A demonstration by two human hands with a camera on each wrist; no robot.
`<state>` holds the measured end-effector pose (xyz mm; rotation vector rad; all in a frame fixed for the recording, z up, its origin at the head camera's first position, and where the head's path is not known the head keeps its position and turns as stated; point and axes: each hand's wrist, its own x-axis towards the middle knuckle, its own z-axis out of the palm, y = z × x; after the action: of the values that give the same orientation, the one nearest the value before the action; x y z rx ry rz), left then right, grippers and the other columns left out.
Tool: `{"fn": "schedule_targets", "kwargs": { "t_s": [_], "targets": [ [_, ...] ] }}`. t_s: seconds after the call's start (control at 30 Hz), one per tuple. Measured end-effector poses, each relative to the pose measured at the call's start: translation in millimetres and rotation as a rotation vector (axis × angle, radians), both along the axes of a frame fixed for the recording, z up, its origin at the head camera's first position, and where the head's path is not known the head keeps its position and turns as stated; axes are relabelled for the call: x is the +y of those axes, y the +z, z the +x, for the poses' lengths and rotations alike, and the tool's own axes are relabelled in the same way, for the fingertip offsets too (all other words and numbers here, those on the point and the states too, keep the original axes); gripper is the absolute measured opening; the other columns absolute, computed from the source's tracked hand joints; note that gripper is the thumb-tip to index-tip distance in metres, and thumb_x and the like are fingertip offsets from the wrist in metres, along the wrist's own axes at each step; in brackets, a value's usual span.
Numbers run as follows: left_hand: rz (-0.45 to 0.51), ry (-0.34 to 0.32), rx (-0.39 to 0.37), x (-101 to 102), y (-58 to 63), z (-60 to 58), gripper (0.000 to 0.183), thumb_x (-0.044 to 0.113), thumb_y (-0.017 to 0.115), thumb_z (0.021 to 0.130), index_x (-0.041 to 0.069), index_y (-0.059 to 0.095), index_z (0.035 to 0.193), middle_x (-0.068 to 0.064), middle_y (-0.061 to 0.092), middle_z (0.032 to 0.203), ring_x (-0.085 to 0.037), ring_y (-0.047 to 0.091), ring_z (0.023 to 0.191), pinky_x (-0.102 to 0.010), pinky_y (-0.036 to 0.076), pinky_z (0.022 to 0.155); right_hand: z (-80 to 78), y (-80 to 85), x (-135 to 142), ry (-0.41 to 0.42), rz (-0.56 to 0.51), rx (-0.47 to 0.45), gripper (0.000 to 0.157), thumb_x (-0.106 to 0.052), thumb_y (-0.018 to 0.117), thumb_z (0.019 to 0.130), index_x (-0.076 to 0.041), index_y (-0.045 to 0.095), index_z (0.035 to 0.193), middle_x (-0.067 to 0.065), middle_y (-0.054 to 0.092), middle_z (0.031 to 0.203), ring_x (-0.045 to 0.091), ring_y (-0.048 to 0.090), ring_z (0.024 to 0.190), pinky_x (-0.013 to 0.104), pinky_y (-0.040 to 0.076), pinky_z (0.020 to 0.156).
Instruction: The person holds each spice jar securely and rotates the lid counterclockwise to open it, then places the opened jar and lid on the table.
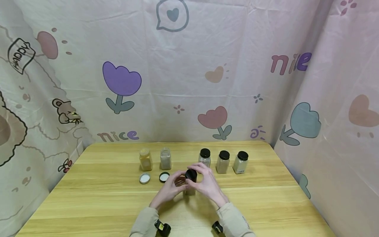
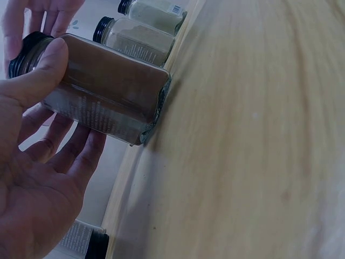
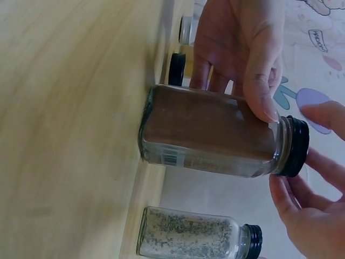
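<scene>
A square glass jar of brown powder point(image 1: 190, 191) stands upright on the table between the two hands. My left hand point(image 1: 169, 190) holds its body, thumb on one side near the shoulder and fingers round the other, clear in the left wrist view. The jar's black lid point(image 3: 298, 147) sits on its neck. My right hand point(image 1: 209, 185) grips this lid from above, with thumb and fingers around its rim. In the right wrist view the right fingertips touch the lid's edge.
Behind stand two lidless jars, one with yellowish contents point(image 1: 146, 161) and one greyish point(image 1: 165, 160). A white-lined lid point(image 1: 144, 178) and a black-rimmed lid point(image 1: 164, 177) lie before them. Three black-capped jars point(image 1: 222, 163) stand back right. A printed curtain point(image 1: 177, 65) hangs behind the table point(image 1: 97, 197).
</scene>
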<state>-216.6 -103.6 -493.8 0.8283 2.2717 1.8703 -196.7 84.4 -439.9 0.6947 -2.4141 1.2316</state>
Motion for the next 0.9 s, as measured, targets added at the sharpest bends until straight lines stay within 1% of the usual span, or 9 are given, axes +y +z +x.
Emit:
{"fn": "schedule_targets", "kwargs": {
  "t_s": [0.17, 0.27, 0.33, 0.4, 0.53, 0.67, 0.77, 0.83, 0.9],
  "targets": [
    [-0.013, 0.014, -0.02, 0.2, -0.4, 0.2, 0.049, 0.008, 0.073, 0.091, -0.006, 0.055, 0.134, -0.028, 0.058, 0.133, -0.043, 0.059, 0.125, -0.035, 0.052, 0.11, 0.6, -0.3, -2.4, -0.082, -0.009, -0.015, 0.049, -0.024, 0.09, 0.074, -0.006, 0.072, 0.116, 0.005, 0.069, 0.113, 0.023, 0.066, 0.106, 0.036, 0.058, 0.093],
    [-0.022, 0.021, -0.019, 0.1, -0.3, 0.3, 0.048, 0.008, 0.074, 0.09, -0.004, 0.056, 0.133, -0.027, 0.06, 0.131, -0.037, 0.061, 0.123, -0.034, 0.053, 0.109, 0.7, -0.8, -3.6, -0.107, -0.024, -0.016, 0.049, -0.025, 0.091, 0.072, -0.005, 0.073, 0.112, 0.004, 0.07, 0.107, 0.021, 0.066, 0.098, 0.035, 0.059, 0.087],
    [-0.019, 0.022, -0.018, 0.1, 0.3, 0.5, 0.048, 0.009, 0.074, 0.09, -0.003, 0.057, 0.133, -0.026, 0.061, 0.13, -0.035, 0.062, 0.122, -0.033, 0.053, 0.108, 0.7, -0.9, -4.1, -0.107, -0.035, -0.012, 0.045, -0.022, 0.091, 0.072, -0.005, 0.073, 0.109, 0.004, 0.07, 0.104, 0.02, 0.066, 0.094, 0.034, 0.059, 0.084],
    [-0.01, 0.016, -0.014, 0.2, 0.3, 0.3, 0.048, 0.008, 0.074, 0.09, -0.004, 0.057, 0.133, -0.027, 0.06, 0.131, -0.036, 0.062, 0.122, -0.034, 0.053, 0.108, 0.9, -0.8, -4.1, -0.097, -0.039, -0.004, 0.041, -0.017, 0.09, 0.073, -0.003, 0.074, 0.107, 0.005, 0.07, 0.103, 0.02, 0.066, 0.093, 0.031, 0.06, 0.082],
    [0.002, 0.004, 0.002, 0.4, -0.3, -0.4, 0.048, 0.004, 0.072, 0.09, -0.007, 0.055, 0.133, -0.029, 0.057, 0.133, -0.044, 0.059, 0.123, -0.037, 0.052, 0.11, 0.4, -0.4, -3.0, -0.069, -0.001, 0.018, 0.036, -0.009, 0.086, 0.075, -0.003, 0.074, 0.108, 0.007, 0.072, 0.106, 0.022, 0.068, 0.096, 0.029, 0.058, 0.087],
    [0.001, -0.006, 0.022, -0.2, -0.8, -1.1, 0.049, 0.005, 0.072, 0.091, -0.009, 0.054, 0.134, -0.03, 0.056, 0.134, -0.046, 0.059, 0.123, -0.039, 0.052, 0.11, 0.0, -0.6, -1.7, -0.017, 0.028, 0.006, 0.04, -0.004, 0.082, 0.075, -0.003, 0.073, 0.114, 0.008, 0.071, 0.113, 0.025, 0.068, 0.105, 0.039, 0.056, 0.096],
    [-0.002, -0.007, 0.023, -0.4, -0.8, -1.2, 0.05, 0.006, 0.072, 0.091, -0.009, 0.054, 0.135, -0.03, 0.056, 0.134, -0.046, 0.059, 0.123, -0.037, 0.051, 0.11, 0.6, -0.6, -2.0, -0.003, 0.023, -0.022, 0.045, -0.007, 0.083, 0.076, -0.002, 0.071, 0.119, 0.009, 0.07, 0.117, 0.026, 0.066, 0.11, 0.044, 0.055, 0.1],
    [-0.004, -0.004, 0.018, -0.4, -0.7, -1.1, 0.049, 0.006, 0.072, 0.091, -0.009, 0.054, 0.134, -0.03, 0.056, 0.134, -0.046, 0.059, 0.124, -0.036, 0.051, 0.11, 1.0, -0.9, -3.0, -0.024, 0.017, -0.023, 0.047, -0.013, 0.086, 0.076, -0.002, 0.07, 0.12, 0.009, 0.069, 0.117, 0.026, 0.065, 0.111, 0.043, 0.055, 0.099],
    [-0.009, 0.003, 0.01, -0.2, -0.8, -1.2, 0.048, 0.007, 0.073, 0.091, -0.008, 0.055, 0.133, -0.029, 0.057, 0.134, -0.045, 0.059, 0.124, -0.035, 0.052, 0.11, 1.1, -1.3, -4.1, -0.062, 0.012, -0.015, 0.049, -0.018, 0.089, 0.075, -0.003, 0.071, 0.118, 0.008, 0.069, 0.115, 0.025, 0.065, 0.108, 0.04, 0.056, 0.096]
  ]
}}
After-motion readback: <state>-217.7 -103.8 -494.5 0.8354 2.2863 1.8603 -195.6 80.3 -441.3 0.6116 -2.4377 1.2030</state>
